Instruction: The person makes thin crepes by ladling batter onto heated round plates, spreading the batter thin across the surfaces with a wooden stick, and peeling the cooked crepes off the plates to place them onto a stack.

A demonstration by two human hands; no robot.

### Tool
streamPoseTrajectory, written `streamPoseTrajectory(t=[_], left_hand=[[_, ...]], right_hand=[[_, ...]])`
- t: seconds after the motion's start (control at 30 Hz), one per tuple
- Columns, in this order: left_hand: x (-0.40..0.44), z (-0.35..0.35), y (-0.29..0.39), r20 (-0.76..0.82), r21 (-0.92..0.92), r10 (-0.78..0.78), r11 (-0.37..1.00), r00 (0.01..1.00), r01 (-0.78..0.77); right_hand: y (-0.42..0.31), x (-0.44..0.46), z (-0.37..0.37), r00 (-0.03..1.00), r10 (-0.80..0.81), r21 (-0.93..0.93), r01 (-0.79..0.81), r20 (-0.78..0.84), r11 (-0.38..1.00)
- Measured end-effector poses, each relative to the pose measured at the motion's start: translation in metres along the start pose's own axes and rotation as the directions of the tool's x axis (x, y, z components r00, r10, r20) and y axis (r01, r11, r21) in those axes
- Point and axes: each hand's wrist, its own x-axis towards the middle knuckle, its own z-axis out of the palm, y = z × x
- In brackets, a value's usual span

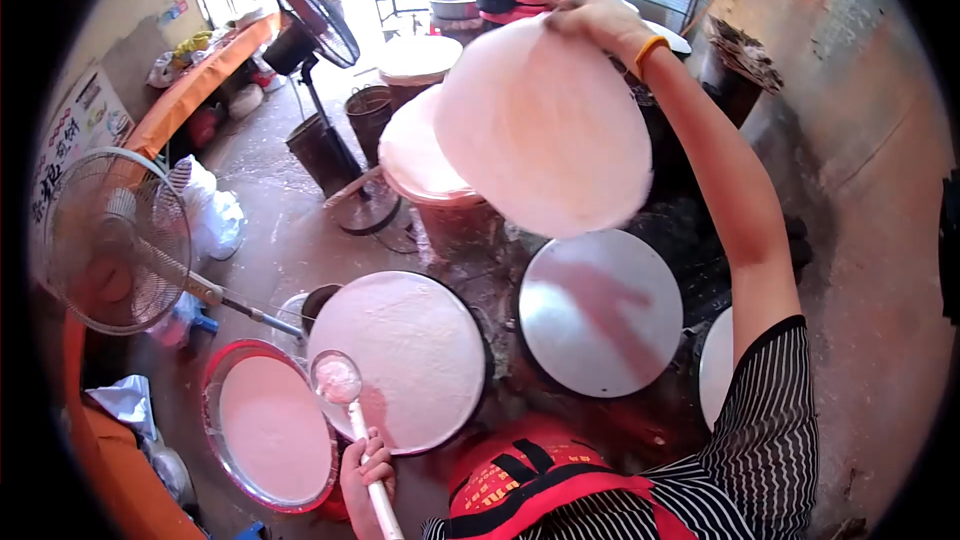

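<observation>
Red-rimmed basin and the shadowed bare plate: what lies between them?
In the head view, a pale-coated plate lies between the red-rimmed basin and the bare plate; the ladle in the left hand overlaps the pale-coated plate's left edge.

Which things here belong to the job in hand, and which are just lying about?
Likely job:
- thin pale sheet, right hand
- ladle, left hand
- tub of pale liquid
- coated round plate
- bare round plate

Likely just about:
- near fan
- far fan
- white bags
- dark buckets
</observation>
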Motion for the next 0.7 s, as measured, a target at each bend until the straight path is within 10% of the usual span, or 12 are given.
streamPoseTrajectory(t=[0.1, 0.27, 0.3, 0.4, 0.47, 0.7], left_hand=[[-0.001, 0.008, 0.016, -0.026, -0.005, 0.033, 0.999, 0.999, -0.034], [-0.009, -0.002, 0.054, 0.014, -0.009, 0.119, 0.993, 0.993, -0.119], [-0.023, 0.03, 0.042, -0.172, 0.19, 0.242, 0.959, 0.955, -0.209], [-0.028, 0.017, 0.046, -0.031, -0.043, 0.24, 0.97, 0.97, -0.241], [-0.033, 0.021, 0.037, -0.039, -0.145, 0.289, 0.946, 0.957, -0.292], [-0.053, 0.024, 0.025, -0.155, -0.032, 0.498, 0.861, 0.853, -0.508]], right_hand=[[0.069, 0.047, 0.037, 0.962, 0.139, 0.116, -0.114, -0.234, 0.987], [0.174, 0.024, 0.199, 0.776, 0.618, 0.731, -0.349, -0.126, 0.587], [0.226, 0.021, 0.248, 0.764, 0.617, 0.687, -0.347, -0.188, 0.639], [0.267, -0.024, 0.332, 0.577, 0.747, 0.373, -0.647, -0.331, 0.665], [0.312, -0.042, 0.38, 0.466, 0.862, 0.563, -0.666, -0.198, 0.489], [0.291, -0.033, 0.366, 0.474, 0.807, 0.549, -0.593, -0.352, 0.588]])
